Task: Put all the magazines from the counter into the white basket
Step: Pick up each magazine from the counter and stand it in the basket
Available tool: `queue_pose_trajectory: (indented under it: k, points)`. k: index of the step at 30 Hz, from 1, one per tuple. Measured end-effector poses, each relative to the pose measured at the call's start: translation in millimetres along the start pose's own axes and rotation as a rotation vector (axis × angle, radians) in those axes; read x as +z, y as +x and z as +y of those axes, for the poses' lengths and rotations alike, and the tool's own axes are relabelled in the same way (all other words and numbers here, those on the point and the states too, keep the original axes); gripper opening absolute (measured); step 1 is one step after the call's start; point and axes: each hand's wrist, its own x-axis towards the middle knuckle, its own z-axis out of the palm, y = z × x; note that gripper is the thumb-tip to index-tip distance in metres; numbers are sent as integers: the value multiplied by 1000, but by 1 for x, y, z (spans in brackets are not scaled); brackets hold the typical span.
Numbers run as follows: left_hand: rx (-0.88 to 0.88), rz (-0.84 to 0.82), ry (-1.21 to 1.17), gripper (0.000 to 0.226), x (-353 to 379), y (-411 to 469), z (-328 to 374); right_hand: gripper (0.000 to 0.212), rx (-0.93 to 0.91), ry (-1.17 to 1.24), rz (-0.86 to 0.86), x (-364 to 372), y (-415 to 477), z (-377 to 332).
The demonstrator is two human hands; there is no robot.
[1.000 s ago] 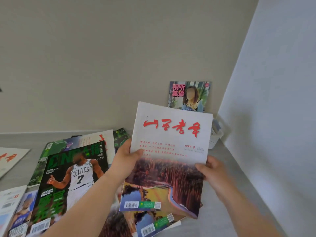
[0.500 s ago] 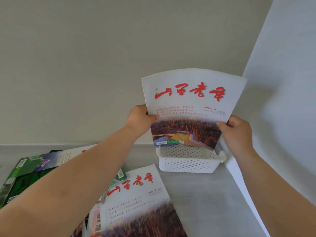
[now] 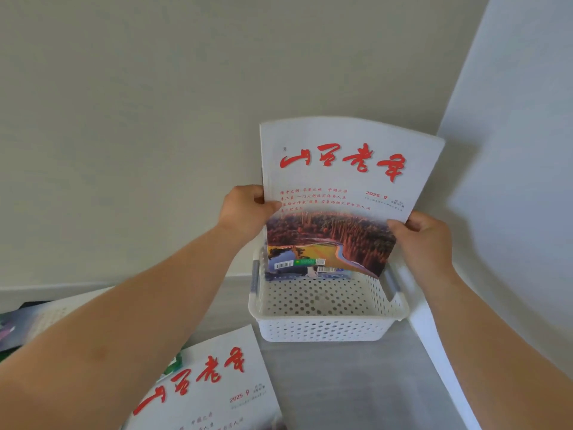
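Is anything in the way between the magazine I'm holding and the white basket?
Nothing visible blocks it. The held magazine hangs over the white basket, where a second magazine already sits at the back.

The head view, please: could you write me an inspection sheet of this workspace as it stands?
Surface: grey counter, running back to the wall.
Job's things: white perforated plastic basket in the corner; white magazine with red title and forest photo held upright, lower edge dipping into the basket; matching white red-titled magazine lying flat on the counter; dark-covered magazines at the left edge, blurred.
Clutter: nothing seen.
Grippers: left hand grips the held magazine's left edge; right hand grips its right edge.
Cables: nothing seen.
Surroundings: beige wall behind; white panel at right.
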Motion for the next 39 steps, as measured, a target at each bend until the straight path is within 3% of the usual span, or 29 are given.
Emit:
queue_pose_trajectory:
  k: [8,13,17,22,27,39]
  points:
    - [-91,-47,55,20,26,1,-43,18,118,-26,-24,26,0,46]
    - [-90,125,25,20,37,11,-47,20,85,-49,16,36,11,49]
    - [-95,232,23,26,42,13,-53,41,117,63,28,47,17,54]
    - [-11,199,164,23,47,12,-58,48,115,86,-99,62,17,60]
    - [22,171,237,22,46,15,-61,52,126,117,-95,71,14,58]
    - [-95,80,165,30,4,-17,-70,47,73,-43,-72,45,-20,35]
